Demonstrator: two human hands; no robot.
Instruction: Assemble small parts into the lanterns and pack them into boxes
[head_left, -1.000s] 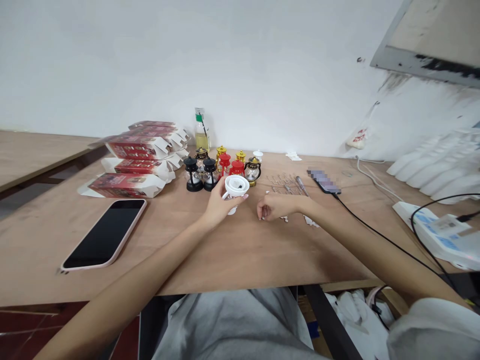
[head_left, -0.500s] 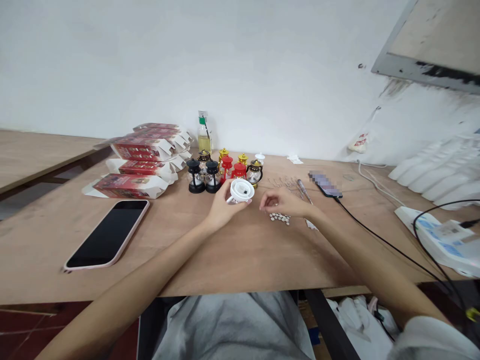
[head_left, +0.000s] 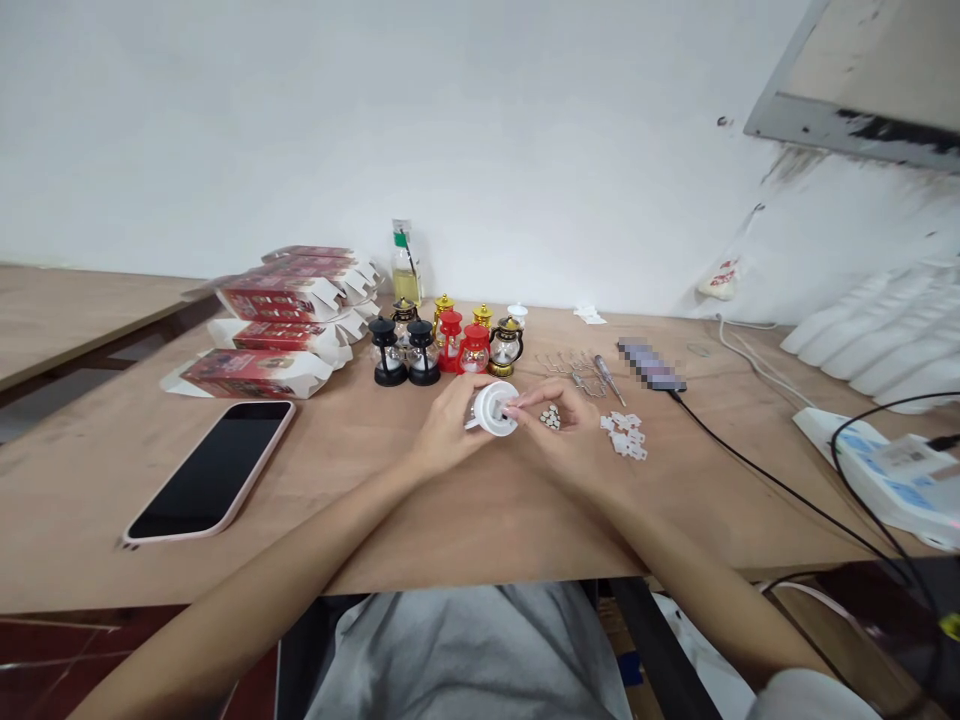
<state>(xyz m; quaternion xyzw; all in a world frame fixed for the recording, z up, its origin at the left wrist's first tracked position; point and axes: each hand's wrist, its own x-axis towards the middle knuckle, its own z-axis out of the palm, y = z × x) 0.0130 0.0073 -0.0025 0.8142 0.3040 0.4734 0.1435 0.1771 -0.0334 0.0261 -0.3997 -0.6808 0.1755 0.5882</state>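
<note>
My left hand (head_left: 448, 425) is closed around a small white lantern (head_left: 493, 411), whose open round base faces up and toward me. The thumb and fingers of my right hand (head_left: 559, 425) are pinched together inside that base; whatever is between the fingertips is too small to make out. Just beyond the right hand lies a small pile of silvery button cells (head_left: 550, 417), partly hidden by it. To its right are several small translucent plastic pieces (head_left: 624, 437). A screwdriver (head_left: 609, 380) and several thin wire handles (head_left: 559, 362) lie behind.
Black mini lanterns (head_left: 423, 352), red ones (head_left: 473, 350) and gold ones (head_left: 444, 306) stand ahead. Flattened red boxes (head_left: 259, 372) are stacked left, behind a phone (head_left: 214, 468). A cabled phone (head_left: 651, 366), a power strip (head_left: 877, 480) and a bottle (head_left: 406, 270) are also there.
My right hand has moved left from over the button cells to the lantern's base, uncovering the plastic pieces. My left hand has lowered slightly and tilted the lantern toward the right.
</note>
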